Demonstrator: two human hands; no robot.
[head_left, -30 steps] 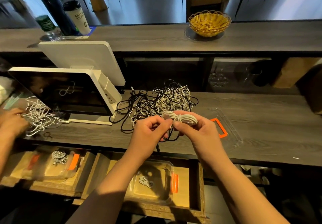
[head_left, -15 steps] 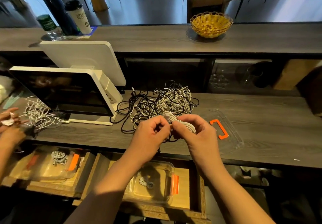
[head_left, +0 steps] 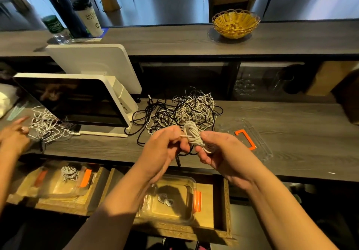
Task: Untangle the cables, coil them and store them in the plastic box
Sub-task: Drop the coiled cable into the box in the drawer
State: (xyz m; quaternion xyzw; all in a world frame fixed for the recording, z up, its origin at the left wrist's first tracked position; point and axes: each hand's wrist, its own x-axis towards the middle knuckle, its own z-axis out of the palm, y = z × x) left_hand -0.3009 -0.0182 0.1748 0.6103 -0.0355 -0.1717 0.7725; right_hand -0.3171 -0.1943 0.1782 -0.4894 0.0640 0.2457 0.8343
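Observation:
A coiled white cable (head_left: 192, 134) sits upright between both my hands above the counter's front edge. My right hand (head_left: 218, 150) grips the bundle from the right. My left hand (head_left: 165, 146) pinches the cable's loose end on the left side of the coil. Behind them a tangle of black and white cables (head_left: 186, 109) lies on the counter. Below, in an open drawer, stands a clear plastic box (head_left: 186, 183) with an orange latch and one small coiled cable (head_left: 165, 200) inside.
A clear lid with an orange handle (head_left: 245, 139) lies right of my hands. A white screen terminal (head_left: 77, 98) stands at left with more white cables (head_left: 48, 125) and another person's hand (head_left: 13, 135). A second box (head_left: 58, 179) is in the left drawer. A yellow basket (head_left: 236, 23) sits on the upper shelf.
The coil has turned from lying sideways to standing upright between my hands. My left hand now pulls the loose end leftward. The other person's hand shifted at the left edge.

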